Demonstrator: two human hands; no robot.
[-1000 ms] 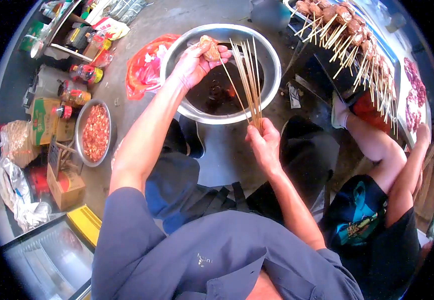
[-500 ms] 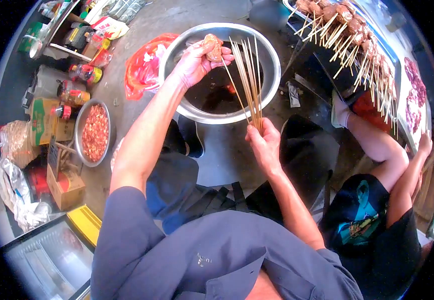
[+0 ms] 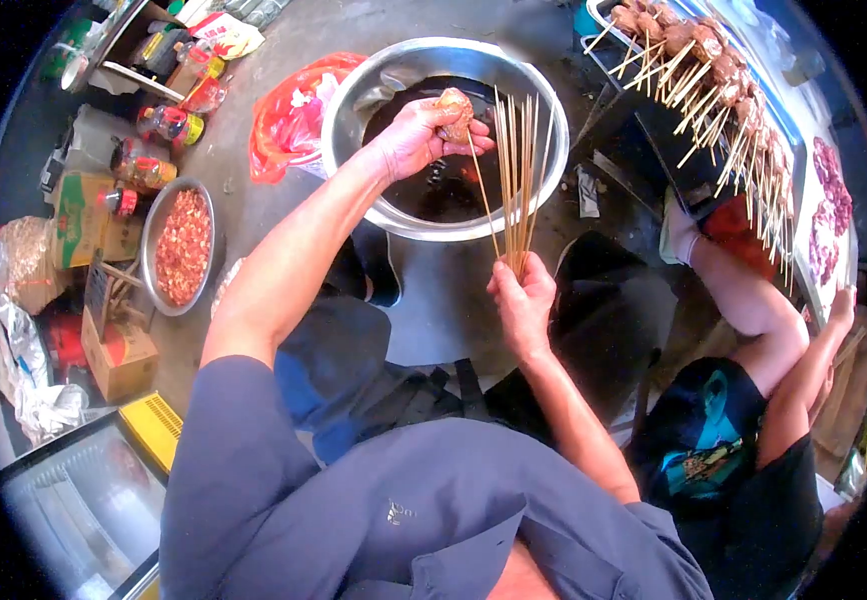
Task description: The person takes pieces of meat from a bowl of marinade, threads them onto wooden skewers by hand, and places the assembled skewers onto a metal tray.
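Basin (image 3: 464, 233), 12 o'clock: silvery metal, smooth, brightly polished at the rim.
Liquid (image 3: 419, 195), in the basin: dark, glossy; highlights are mirrored.
Meat piece (image 3: 453, 113), 12 o'clock: uneven, moist-looking.
Sticks (image 3: 517, 170), 1 o'clock: slender pale wood, matt.
Bag (image 3: 274, 135), 11 o'clock: thin red plastic, creased, shiny.
Bowl (image 3: 181, 308), between 9 and 10: smooth metal, softly shining.
Carton (image 3: 122, 362), just below 9: brown cardboard, flat, matt.
Wrapping (image 3: 54, 411), between 8 and 9: silvery, crumpled, glossy.
Shirt (image 3: 424, 480), 6 o'clock: grey cloth, matt, softly folded.
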